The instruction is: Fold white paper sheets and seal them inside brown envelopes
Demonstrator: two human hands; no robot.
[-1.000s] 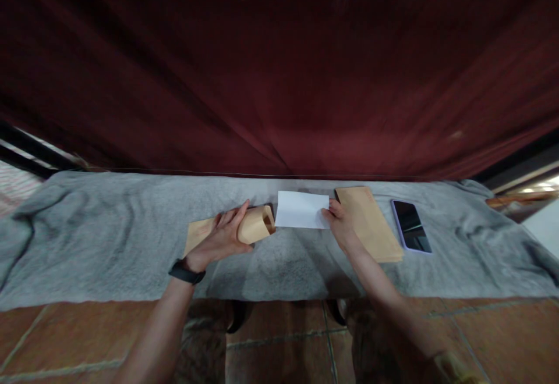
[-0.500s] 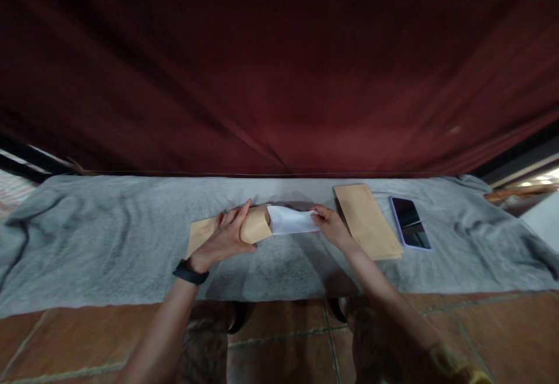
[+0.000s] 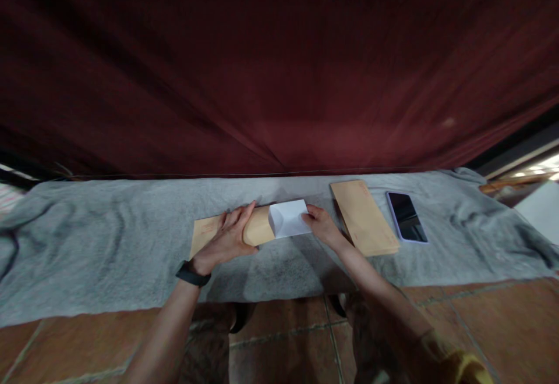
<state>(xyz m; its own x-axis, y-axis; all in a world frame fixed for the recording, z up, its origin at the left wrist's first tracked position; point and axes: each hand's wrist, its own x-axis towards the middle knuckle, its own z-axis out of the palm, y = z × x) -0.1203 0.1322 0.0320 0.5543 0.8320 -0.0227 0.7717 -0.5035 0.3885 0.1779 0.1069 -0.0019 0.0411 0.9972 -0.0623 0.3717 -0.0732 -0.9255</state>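
Observation:
My left hand (image 3: 229, 237) is wrapped around a brown envelope (image 3: 205, 234) lying on the grey cloth (image 3: 109, 238), bowing its right-hand mouth open. My right hand (image 3: 320, 225) pinches the right edge of a folded white paper (image 3: 288, 219). The paper's left end sits inside the envelope's mouth. A black band is on my left wrist.
A stack of brown envelopes (image 3: 362, 216) lies to the right of my right hand, with a dark phone (image 3: 407, 216) beside it. A dark red curtain (image 3: 279, 70) hangs behind the cloth. Tiled floor (image 3: 480, 326) is below the cloth's front edge.
My right hand has carried the white paper leftward from the cloth into the mouth of the envelope. My left hand has stayed on the envelope.

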